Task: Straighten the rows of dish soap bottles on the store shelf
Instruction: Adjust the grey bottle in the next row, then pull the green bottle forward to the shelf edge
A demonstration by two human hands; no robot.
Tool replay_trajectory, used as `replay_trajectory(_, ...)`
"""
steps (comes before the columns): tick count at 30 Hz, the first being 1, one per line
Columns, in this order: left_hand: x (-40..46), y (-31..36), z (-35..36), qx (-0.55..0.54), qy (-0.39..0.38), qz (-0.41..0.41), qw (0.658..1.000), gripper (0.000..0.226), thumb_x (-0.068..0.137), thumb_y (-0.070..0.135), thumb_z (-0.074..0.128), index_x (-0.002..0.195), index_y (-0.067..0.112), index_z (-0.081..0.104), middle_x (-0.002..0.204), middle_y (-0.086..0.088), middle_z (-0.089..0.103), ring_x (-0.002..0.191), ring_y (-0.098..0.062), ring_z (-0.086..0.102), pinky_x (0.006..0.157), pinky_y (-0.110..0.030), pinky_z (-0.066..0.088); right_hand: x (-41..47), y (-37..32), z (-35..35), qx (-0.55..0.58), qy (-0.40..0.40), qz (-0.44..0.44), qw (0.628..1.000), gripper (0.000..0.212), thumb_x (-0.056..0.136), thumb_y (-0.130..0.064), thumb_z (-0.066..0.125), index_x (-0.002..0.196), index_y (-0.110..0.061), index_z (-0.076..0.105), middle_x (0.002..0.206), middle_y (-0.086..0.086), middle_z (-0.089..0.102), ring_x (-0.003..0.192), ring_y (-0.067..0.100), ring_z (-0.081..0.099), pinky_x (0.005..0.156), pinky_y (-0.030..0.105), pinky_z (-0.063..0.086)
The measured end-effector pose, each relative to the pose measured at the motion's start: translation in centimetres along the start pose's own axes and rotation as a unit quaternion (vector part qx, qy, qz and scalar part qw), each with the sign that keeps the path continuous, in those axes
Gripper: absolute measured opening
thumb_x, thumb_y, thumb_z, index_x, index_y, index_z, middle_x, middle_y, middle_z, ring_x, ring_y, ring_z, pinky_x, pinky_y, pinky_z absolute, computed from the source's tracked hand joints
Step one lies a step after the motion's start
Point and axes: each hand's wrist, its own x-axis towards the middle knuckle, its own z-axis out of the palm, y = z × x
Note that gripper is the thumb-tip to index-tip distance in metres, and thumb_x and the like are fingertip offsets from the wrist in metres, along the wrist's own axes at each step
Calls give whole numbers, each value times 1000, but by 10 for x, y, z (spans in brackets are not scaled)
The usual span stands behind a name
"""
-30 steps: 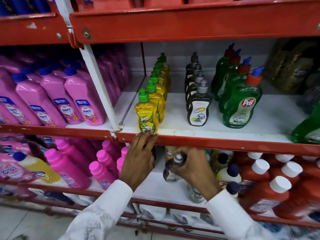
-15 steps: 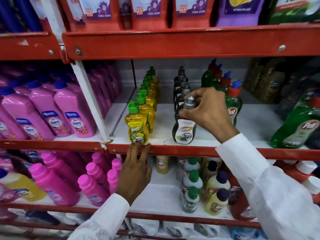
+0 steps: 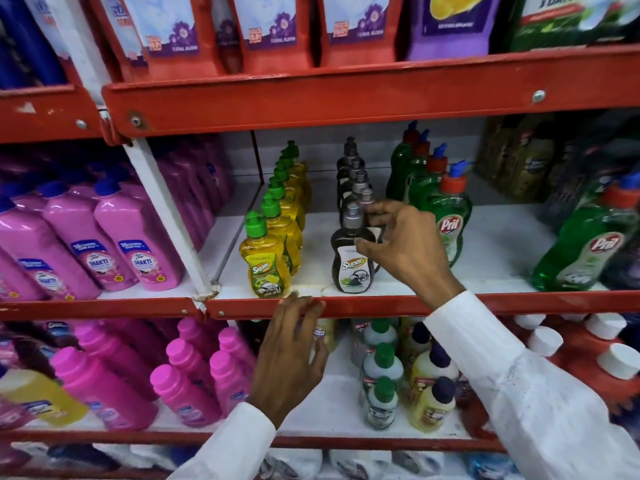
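Note:
On the middle shelf [image 3: 491, 251] stand three front-to-back rows of dish soap: yellow bottles with green caps [image 3: 265, 261], dark bottles with grey caps [image 3: 349, 268], and green Pril bottles [image 3: 450, 216]. My right hand [image 3: 405, 251] is at the right side of the front dark bottle. Its fingers are spread, the thumb touches the top of the label, and the index finger reaches toward the neck behind. My left hand [image 3: 289, 355] holds nothing, with its fingertips resting on the red shelf lip [image 3: 381, 306] just below the front yellow bottle.
Pink bottles [image 3: 135, 251] fill the bay to the left, behind a white upright post [image 3: 166, 216]. Another green Pril bottle [image 3: 585, 258] leans at the right. Small bottles [image 3: 382, 368], pink bottles and red white-capped bottles [image 3: 609, 372] crowd the lower shelf. Pouches hang above.
My right hand came up from the lower shelf with a dark bottle, set it at the front of the dark row, and has slid off the cap with fingers spread. The view tilted upward.

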Motion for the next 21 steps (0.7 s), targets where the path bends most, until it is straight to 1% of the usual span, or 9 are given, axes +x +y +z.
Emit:
replay_trajectory(3, 9, 26, 15, -15, 5, 80, 997, 49, 81, 18, 66, 129, 13, 56, 132, -12, 58, 135, -29, 46, 113, -52, 38, -22, 21, -11, 5, 34, 10, 999, 56, 72, -38, 83, 123, -27, 65, 113, -7, 75, 87, 12, 68, 79, 34, 60)
replay_trajectory(5, 18, 42, 24, -17, -7, 110, 994, 48, 83, 20, 65, 130, 13, 57, 135, -13, 58, 134, -31, 47, 113, -53, 38, -44, 42, -18, 22, 88, 18, 996, 45, 76, -35, 79, 118, -26, 68, 111, -8, 74, 86, 12, 67, 78, 32, 59)
replay_trajectory(8, 33, 61, 37, -15, -43, 134, 990, 52, 86, 24, 61, 136, 14, 50, 145, -13, 50, 140, -30, 40, 115, -52, 35, -69, 84, -26, 36, 208, 46, 976, 34, 78, -27, 74, 112, -26, 68, 108, -5, 73, 93, 17, 63, 80, 41, 56)
replay_trajectory(10, 39, 71, 47, -5, -72, 146, 987, 59, 86, 26, 60, 142, 15, 43, 151, -13, 44, 144, -30, 34, 118, -50, 32, -75, 113, -31, 29, 269, 72, 960, 41, 79, -26, 73, 119, -22, 63, 116, 1, 67, 103, 21, 58, 90, 42, 51)
replay_trajectory(13, 42, 79, 60, 22, -106, 150, 983, 68, 86, 29, 61, 148, 15, 35, 155, -11, 39, 147, -27, 30, 122, -47, 26, -73, 147, -42, 11, 322, 116, 940, 70, 80, -34, 76, 139, -12, 45, 143, 13, 49, 132, 30, 41, 113, 40, 34)
replay_trajectory(14, 43, 80, 63, 27, -117, 145, 982, 70, 86, 30, 61, 149, 15, 33, 156, -10, 38, 147, -25, 28, 123, -46, 24, -70, 157, -46, 4, 332, 134, 934, 80, 80, -38, 76, 144, -10, 38, 150, 16, 41, 139, 32, 34, 118, 39, 27)
replay_trajectory(16, 44, 82, 67, 27, -128, 134, 982, 72, 86, 31, 63, 149, 16, 33, 156, -8, 37, 147, -25, 29, 123, -44, 22, -62, 175, -56, -7, 343, 166, 925, 93, 80, -44, 74, 151, -7, 25, 158, 20, 28, 146, 33, 24, 122, 41, 20)
replay_trajectory(18, 45, 82, 67, 24, -133, 129, 982, 71, 84, 30, 65, 148, 16, 36, 155, -7, 40, 145, -24, 32, 123, -43, 23, -52, 188, -64, -6, 344, 193, 919, 100, 81, -45, 73, 153, -5, 17, 161, 21, 23, 148, 36, 21, 122, 42, 18)
replay_trajectory(21, 46, 83, 65, 15, -139, 120, 983, 71, 84, 30, 65, 147, 17, 36, 154, -5, 40, 145, -22, 33, 123, -38, 18, -39, 200, -76, 6, 356, 211, 910, 95, 83, -42, 73, 152, -3, 20, 157, 22, 32, 144, 38, 30, 120, 45, 26)
